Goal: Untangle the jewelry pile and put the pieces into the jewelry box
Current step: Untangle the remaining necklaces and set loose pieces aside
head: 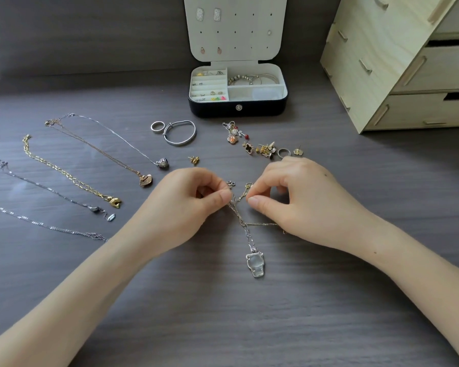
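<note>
Two thin chains point(239, 217), one silver and one gold, lie crossed and twisted together on the dark table between my hands. The silver one ends in a pale translucent pendant point(255, 264) below the knot. My left hand point(196, 200) pinches the chains on the left of the twist. My right hand point(289, 197) pinches the gold strand on the right. The open jewelry box point(237, 108) stands behind, with earrings on its lid panel and rings and bracelets in its compartments.
Several untangled necklaces point(72, 176) lie laid out in rows at the left. A silver ring point(157, 127) and a bangle point(180, 133) sit in front of the box. Loose earrings and charms point(260, 148) lie beyond my right hand. A wooden drawer unit point(398, 67) stands at the right.
</note>
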`<state>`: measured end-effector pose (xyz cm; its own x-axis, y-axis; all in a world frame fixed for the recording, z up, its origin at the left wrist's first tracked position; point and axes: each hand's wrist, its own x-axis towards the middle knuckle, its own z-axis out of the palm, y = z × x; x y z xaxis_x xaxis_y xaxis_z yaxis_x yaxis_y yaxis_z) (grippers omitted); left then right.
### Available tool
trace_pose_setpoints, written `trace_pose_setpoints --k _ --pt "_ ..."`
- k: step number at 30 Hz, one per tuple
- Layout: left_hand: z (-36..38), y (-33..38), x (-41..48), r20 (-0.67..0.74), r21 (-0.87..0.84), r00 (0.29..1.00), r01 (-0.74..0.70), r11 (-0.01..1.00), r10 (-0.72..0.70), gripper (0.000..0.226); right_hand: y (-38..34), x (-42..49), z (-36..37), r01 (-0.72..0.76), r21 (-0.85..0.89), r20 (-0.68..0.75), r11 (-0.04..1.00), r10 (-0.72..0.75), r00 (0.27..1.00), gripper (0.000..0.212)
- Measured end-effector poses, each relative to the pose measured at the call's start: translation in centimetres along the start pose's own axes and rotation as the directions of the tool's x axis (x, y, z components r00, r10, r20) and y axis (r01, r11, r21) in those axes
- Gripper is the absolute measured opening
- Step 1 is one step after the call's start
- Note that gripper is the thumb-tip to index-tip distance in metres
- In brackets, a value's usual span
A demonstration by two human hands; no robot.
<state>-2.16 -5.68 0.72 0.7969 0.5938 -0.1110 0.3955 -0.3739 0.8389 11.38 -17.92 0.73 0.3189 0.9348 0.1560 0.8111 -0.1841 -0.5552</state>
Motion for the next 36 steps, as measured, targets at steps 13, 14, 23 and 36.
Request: trace_pose_setpoints --k 13,14,23,36 --pt "0.3 -0.2 -0.5 -0.042 0.142 0.994 -0.097 0.985 0.104 0.019 -1.6 -0.1 1.0 -0.128 -0.024 -0.029 0.991 0.128 0.991 0.014" --pt "0.3 -0.2 -0.6 -0.047 0.151 0.993 -0.099 0.984 0.107 0.019 -1.8 0.0 1.1 -0.138 -0.029 -0.032 0.990 0.137 0.990 0.015" --pt "0.8 -0.6 -0.8 -0.112 0.351 0.972 -0.158 0.923 0.209 0.013 -2.8 0.2 1.0 -0.208 -0.168 -0.001 0.964 0.211 0.977 0.011" --pt "1.4 -0.8 -0.8 -0.135 0.541 0.941 -0.193 0.818 0.311 0.009 -2.7 -0.8 -0.6 -0.141 -0.374 0.086 0.917 0.186 0.979 0.009"
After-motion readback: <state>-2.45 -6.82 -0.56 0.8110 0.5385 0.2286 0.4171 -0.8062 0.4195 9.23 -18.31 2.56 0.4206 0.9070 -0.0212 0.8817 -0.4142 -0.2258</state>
